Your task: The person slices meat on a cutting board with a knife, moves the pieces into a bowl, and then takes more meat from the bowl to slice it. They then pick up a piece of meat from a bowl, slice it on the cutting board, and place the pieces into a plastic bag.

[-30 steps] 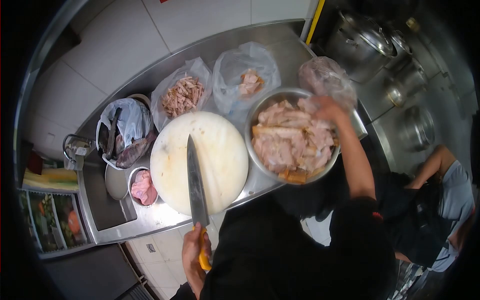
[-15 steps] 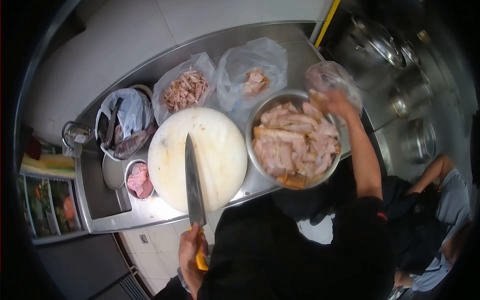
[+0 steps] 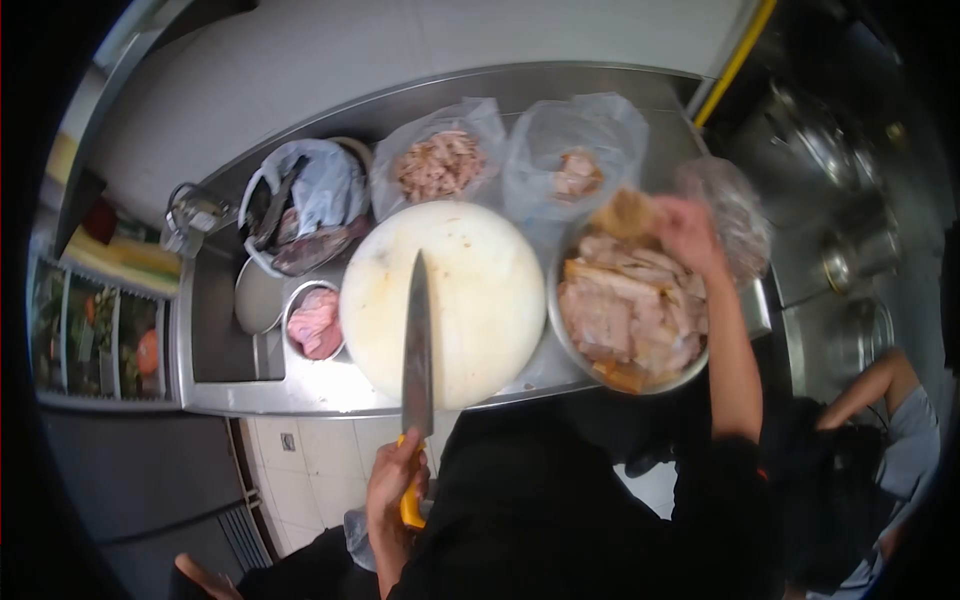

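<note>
My left hand (image 3: 393,482) is closed round the yellow handle of a long kitchen knife (image 3: 418,350). Its blade points away from me over the round white cutting board (image 3: 480,300). Above the far rim of a metal bowl (image 3: 557,335), my right hand (image 3: 690,232) grips a tan-skinned piece of meat (image 3: 628,213), blurred by motion. Pale, skin-on meat slices (image 3: 630,310) fill the bowl. Behind the board, a plastic bag (image 3: 490,120) holds cut meat strips (image 3: 442,165). Another clear bag (image 3: 615,120) contains a few pieces (image 3: 578,173).
A small bowl of pink meat (image 3: 318,325) sits left of the board, near the sink (image 3: 225,350). Behind it stands a bag-lined container (image 3: 325,190) with dark items. A wrapped clear bag (image 3: 735,220) lies right of the bowl. Another person's arm (image 3: 875,385) shows at right.
My right hand has come up from the bowl's far right side with the meat piece, moving left. The view has shifted, and the knife still lies over the board in my left hand.
</note>
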Demonstrator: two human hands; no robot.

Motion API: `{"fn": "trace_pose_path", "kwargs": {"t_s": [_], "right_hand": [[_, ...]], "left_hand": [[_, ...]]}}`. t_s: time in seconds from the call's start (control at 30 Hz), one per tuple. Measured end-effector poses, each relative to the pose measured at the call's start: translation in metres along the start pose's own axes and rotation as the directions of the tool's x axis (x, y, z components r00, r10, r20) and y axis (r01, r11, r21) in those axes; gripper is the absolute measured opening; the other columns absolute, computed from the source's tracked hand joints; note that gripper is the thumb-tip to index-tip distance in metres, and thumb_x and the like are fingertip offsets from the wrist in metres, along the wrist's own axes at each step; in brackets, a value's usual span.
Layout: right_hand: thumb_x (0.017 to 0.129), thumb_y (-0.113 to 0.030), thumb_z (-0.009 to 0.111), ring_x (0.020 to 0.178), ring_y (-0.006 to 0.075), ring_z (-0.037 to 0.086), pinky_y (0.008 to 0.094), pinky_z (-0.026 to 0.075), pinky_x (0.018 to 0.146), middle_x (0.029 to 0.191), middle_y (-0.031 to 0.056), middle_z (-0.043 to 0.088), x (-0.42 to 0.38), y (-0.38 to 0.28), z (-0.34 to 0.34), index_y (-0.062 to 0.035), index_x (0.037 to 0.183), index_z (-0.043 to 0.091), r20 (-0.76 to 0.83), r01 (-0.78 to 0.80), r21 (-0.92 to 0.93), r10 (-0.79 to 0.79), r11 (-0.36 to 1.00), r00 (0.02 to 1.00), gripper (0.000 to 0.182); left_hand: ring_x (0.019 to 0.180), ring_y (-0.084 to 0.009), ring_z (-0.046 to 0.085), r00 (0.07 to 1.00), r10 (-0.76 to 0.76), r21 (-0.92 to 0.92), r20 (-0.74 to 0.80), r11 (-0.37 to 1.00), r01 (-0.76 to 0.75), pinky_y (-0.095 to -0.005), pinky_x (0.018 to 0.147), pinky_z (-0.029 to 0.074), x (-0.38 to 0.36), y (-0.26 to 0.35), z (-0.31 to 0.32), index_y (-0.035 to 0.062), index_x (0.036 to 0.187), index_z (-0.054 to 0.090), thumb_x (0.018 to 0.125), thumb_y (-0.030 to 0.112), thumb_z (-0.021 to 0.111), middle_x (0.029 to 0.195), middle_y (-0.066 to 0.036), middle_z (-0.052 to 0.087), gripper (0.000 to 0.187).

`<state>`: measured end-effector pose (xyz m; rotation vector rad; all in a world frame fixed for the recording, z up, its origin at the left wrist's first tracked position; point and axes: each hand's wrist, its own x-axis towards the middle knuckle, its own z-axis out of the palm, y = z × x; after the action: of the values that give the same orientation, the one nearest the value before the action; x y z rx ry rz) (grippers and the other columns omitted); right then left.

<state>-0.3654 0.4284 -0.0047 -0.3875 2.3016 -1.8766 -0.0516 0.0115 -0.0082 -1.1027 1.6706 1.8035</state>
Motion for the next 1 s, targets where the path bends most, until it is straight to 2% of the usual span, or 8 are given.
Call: {"fn": "trace_pose_path", "kwargs": {"t_s": [0.1, 0.17, 0.27, 0.37, 0.4, 0.73, 0.83, 1.0], "right_hand": [[0.088, 0.0, 0.074, 0.096, 0.024, 0.074, 0.0337, 0.059, 0.087, 0.106, 0.0105, 0.078, -0.02, -0.002, 0.109, 0.0025, 0.109, 0.075, -0.088, 0.29, -0.25, -0.32, 0.924, 0.943, 0.021], [0.082, -0.002, 0.076, 0.118, 0.036, 0.066, 0.0421, 0.053, 0.102, 0.123, 0.0183, 0.071, -0.038, 0.017, 0.165, 0.0023, 0.123, 0.069, 0.037, 0.384, -0.474, -0.418, 0.792, 0.908, 0.042], [0.075, -0.008, 0.082, 0.135, 0.0424, 0.051, 0.0468, 0.041, 0.114, 0.14, 0.0226, 0.06, -0.06, 0.042, 0.21, 0.001, 0.141, 0.055, 0.19, 0.302, -0.549, -0.235, 0.779, 0.953, 0.072], [0.071, -0.013, 0.085, 0.143, 0.0424, 0.04, 0.0479, 0.033, 0.119, 0.149, 0.0224, 0.051, -0.062, 0.051, 0.212, 0.0001, 0.152, 0.041, 0.151, 0.19, -0.509, -0.13, 0.84, 0.98, 0.093], [0.07, -0.01, 0.082, 0.139, 0.0429, 0.045, 0.0482, 0.036, 0.117, 0.145, 0.0228, 0.055, -0.06, 0.052, 0.213, 0.0003, 0.147, 0.047, 0.089, 0.199, -0.556, -0.18, 0.807, 0.98, 0.085], [0.065, -0.003, 0.069, 0.137, 0.0398, 0.045, 0.0469, 0.039, 0.114, 0.146, 0.0213, 0.053, 0.0, 0.066, 0.239, -0.0023, 0.138, 0.057, 0.508, 0.534, -0.442, -0.289, 0.721, 0.811, 0.075], [0.062, -0.011, 0.074, 0.134, 0.0393, 0.046, 0.0474, 0.041, 0.109, 0.141, 0.0184, 0.054, 0.01, 0.06, 0.243, -0.0042, 0.135, 0.059, 0.618, 0.544, -0.512, -0.155, 0.665, 0.771, 0.074], [0.058, -0.028, 0.082, 0.123, 0.0379, 0.05, 0.0471, 0.042, 0.102, 0.127, 0.0172, 0.056, -0.027, 0.067, 0.27, -0.0038, 0.126, 0.061, 0.437, 0.424, -0.523, -0.195, 0.739, 0.878, 0.076]], "left_hand": [[0.037, -0.0137, 0.048, 1.0, 0.007, 0.067, -0.016, 0.998, -0.006, -0.0252, 0.039, 0.039, 0.0, -0.003, -0.005, 0.0062, 0.077, 0.055, 0.101, 0.051, 0.06, 0.052, -0.003, 0.051, 0.051], [0.038, -0.0129, 0.048, 0.998, 0.004, 0.092, -0.058, 0.996, 0.001, -0.0258, 0.04, 0.038, -0.002, -0.007, -0.007, 0.0062, 0.074, 0.054, 0.102, 0.05, 0.06, 0.052, -0.002, 0.051, 0.052], [0.039, -0.0123, 0.048, 0.996, 0.012, 0.107, -0.092, 0.994, -0.002, -0.0275, 0.041, 0.037, -0.001, -0.019, -0.012, 0.0064, 0.07, 0.053, 0.103, 0.049, 0.059, 0.052, -0.003, 0.05, 0.054], [0.039, -0.0119, 0.047, 0.993, 0.011, 0.119, -0.115, 0.993, 0.003, -0.0279, 0.041, 0.036, -0.009, -0.028, -0.018, 0.0061, 0.07, 0.053, 0.103, 0.05, 0.059, 0.051, -0.002, 0.049, 0.055], [0.039, -0.0118, 0.047, 0.992, 0.001, 0.12, -0.125, 0.993, 0.014, -0.0279, 0.041, 0.036, -0.01, -0.03, -0.019, 0.0057, 0.07, 0.053, 0.103, 0.051, 0.058, 0.052, -0.002, 0.049, 0.056], [0.043, -0.0122, 0.051, 0.985, -0.033, 0.149, -0.17, 0.987, 0.059, -0.0279, 0.042, 0.039, -0.007, -0.046, -0.027, 0.003, 0.076, 0.057, 0.105, 0.06, 0.047, 0.056, -0.004, 0.051, 0.065], [0.043, -0.0122, 0.052, 0.985, -0.027, 0.155, -0.172, 0.986, 0.054, -0.028, 0.041, 0.04, -0.005, -0.05, -0.027, 0.0034, 0.076, 0.057, 0.105, 0.06, 0.046, 0.055, -0.004, 0.051, 0.065], [0.052, -0.0179, 0.052, 0.978, -0.023, 0.187, -0.209, 0.98, 0.063, -0.0342, 0.053, 0.044, -0.012, -0.044, -0.029, -0.0021, 0.075, 0.057, 0.106, 0.058, 0.045, 0.056, -0.01, 0.052, 0.068]]}}
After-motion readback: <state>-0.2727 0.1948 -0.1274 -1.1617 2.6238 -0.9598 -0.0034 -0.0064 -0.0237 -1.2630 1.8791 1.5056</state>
